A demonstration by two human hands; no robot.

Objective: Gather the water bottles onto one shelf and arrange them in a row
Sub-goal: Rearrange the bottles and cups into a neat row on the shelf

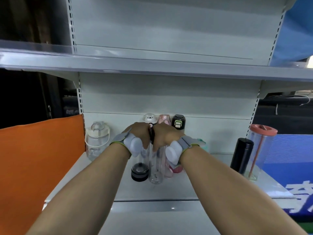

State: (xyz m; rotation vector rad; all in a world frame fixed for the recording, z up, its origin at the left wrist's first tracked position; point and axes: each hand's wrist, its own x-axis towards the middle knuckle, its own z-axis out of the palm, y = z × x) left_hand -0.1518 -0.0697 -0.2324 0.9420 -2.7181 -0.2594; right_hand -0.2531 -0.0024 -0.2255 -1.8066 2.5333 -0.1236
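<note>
On the lower shelf (169,189), every bottle stands upright, long axis vertical. A clear handled jug (97,139) stands far left. At the middle, the left hand (139,133) and right hand (166,134) close together over a cluster of clear bottles (156,168); which one each grips cannot be told. A black flask (242,156) and a pink-lidded tumbler (260,150) stand right.

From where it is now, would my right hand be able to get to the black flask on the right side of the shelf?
Probably yes. The black flask stands upright, with bare shelf between it and the right hand. That hand is gripping the clustered bottles, so it must let go first.
</note>
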